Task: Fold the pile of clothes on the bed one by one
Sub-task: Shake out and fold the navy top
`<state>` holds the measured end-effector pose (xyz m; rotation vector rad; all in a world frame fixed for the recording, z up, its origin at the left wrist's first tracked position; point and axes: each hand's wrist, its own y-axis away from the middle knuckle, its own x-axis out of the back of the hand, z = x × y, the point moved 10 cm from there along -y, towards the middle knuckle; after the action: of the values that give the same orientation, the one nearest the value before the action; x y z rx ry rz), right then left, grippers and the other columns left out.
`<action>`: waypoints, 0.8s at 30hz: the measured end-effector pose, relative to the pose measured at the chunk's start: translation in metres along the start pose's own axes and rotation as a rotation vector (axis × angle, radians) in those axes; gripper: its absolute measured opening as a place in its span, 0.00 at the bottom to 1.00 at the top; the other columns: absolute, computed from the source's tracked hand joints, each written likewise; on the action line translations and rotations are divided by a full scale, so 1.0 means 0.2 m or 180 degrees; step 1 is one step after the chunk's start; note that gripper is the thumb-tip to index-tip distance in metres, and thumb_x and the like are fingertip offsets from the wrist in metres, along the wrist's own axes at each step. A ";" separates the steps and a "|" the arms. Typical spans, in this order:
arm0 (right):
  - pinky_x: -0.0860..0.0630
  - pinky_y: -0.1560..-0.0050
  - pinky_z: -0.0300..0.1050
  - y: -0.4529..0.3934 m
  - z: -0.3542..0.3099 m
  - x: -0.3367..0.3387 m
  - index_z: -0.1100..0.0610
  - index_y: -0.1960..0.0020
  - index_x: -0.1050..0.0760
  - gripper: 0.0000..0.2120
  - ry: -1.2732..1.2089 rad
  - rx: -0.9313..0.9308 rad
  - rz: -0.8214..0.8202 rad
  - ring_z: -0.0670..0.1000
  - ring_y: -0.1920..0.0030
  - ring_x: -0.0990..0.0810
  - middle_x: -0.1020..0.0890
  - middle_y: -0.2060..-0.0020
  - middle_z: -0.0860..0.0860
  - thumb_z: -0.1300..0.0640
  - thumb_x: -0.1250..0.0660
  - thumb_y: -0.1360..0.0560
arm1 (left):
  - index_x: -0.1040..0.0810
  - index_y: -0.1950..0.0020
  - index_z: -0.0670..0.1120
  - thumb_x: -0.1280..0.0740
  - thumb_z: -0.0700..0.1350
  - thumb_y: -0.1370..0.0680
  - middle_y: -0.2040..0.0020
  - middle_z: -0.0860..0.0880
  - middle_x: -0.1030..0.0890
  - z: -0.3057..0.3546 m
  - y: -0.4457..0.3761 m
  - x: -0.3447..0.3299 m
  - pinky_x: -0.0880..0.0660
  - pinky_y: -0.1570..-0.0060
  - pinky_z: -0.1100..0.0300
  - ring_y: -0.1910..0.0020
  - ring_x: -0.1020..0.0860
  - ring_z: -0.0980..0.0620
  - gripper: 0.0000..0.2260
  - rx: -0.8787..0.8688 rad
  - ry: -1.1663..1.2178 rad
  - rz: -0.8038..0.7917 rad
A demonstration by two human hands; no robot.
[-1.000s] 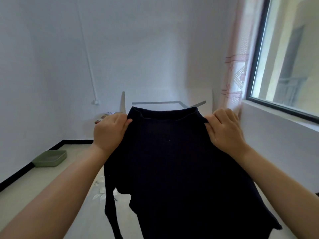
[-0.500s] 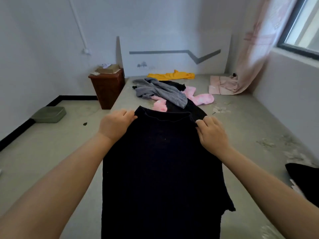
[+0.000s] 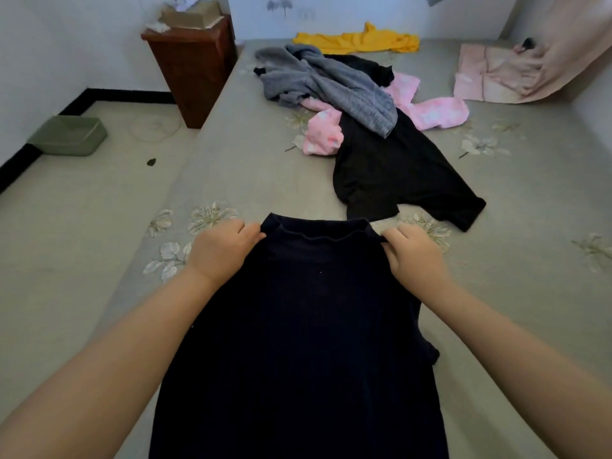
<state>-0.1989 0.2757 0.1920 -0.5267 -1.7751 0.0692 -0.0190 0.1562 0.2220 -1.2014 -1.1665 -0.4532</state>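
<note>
a dark navy top (image 3: 298,342) of soft, finely ribbed knit is lying spread flat on the near part of the bed (image 3: 251,167), its body running toward the camera and its wavy round neckline pointing away. the left hand (image 3: 220,250) is pinching the left shoulder of this top, fingers closed on the fabric just beside the neckline, and the right hand (image 3: 414,256) is gripping the right shoulder in the same way, so the collar is stretching straight between the two hands. the bed is wearing a grey-beige sheet with a dull matte weave and pale printed flowers. just beyond the collar a black t-shirt (image 3: 397,170) is lying crumpled, thin and smooth, one sleeve reaching toward the right hand but not touching it. further away a grey ribbed knit garment (image 3: 334,82) is lying in loose folds over a pink fluffy garment (image 3: 430,111). near the far wall a yellow garment (image 3: 357,43) is lying stretched in a long band. at the left, on the floor, a brown tapered bin (image 3: 192,66) is standing beside the bed, and a flat green tray (image 3: 68,135) is sitting well apart from it.
</note>
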 end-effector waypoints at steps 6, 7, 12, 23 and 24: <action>0.34 0.55 0.52 -0.44 0.21 -0.38 0.65 0.47 0.25 0.10 0.0310 -0.0439 -0.0231 0.60 0.52 0.28 0.25 0.55 0.62 0.60 0.40 0.23 | 0.27 0.71 0.36 0.39 0.44 0.25 0.78 0.42 0.31 -0.27 -0.26 -0.42 0.38 0.83 0.64 0.83 0.32 0.46 0.17 -0.0186 -0.0135 -0.0254; 0.34 0.53 0.52 -0.50 0.24 -0.47 0.64 0.45 0.26 0.11 0.0329 -0.0536 -0.0253 0.60 0.50 0.29 0.25 0.53 0.61 0.60 0.42 0.22 | 0.27 0.69 0.35 0.39 0.44 0.24 0.77 0.40 0.29 -0.32 -0.28 -0.53 0.36 0.82 0.62 0.81 0.30 0.45 0.17 -0.0093 -0.0122 -0.0383; 0.38 0.38 0.54 -0.43 0.51 -0.99 0.56 0.31 0.37 0.20 0.0471 -0.1273 -0.0733 0.57 0.32 0.40 0.34 0.34 0.56 0.53 0.42 0.22 | 0.34 0.35 0.34 0.40 0.44 0.21 0.39 0.33 0.31 -0.50 -0.18 -1.15 0.35 0.50 0.43 0.42 0.31 0.35 0.19 0.1298 0.0021 -0.1212; 0.31 0.58 0.42 0.75 1.04 -1.14 0.60 0.51 0.25 0.13 -0.0605 -0.2815 -0.1184 0.52 0.55 0.24 0.22 0.60 0.50 0.55 0.28 0.31 | 0.46 0.25 0.42 0.47 0.56 0.22 0.24 0.43 0.49 0.30 0.60 -1.73 0.59 0.29 0.50 0.25 0.54 0.46 0.29 0.1360 0.0834 -0.2084; 0.32 0.60 0.40 0.80 1.02 -1.18 0.58 0.51 0.26 0.13 -0.0725 -0.2875 -0.1441 0.50 0.57 0.24 0.23 0.61 0.48 0.57 0.27 0.32 | 0.46 0.26 0.42 0.46 0.56 0.22 0.24 0.42 0.48 0.31 0.61 -1.73 0.59 0.30 0.50 0.25 0.53 0.46 0.29 0.1366 0.0808 -0.2050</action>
<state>-0.2972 0.3746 -0.1294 -0.7466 -2.0570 -1.0636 -0.0860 0.1562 -0.1439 -0.3665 -1.3294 -0.7641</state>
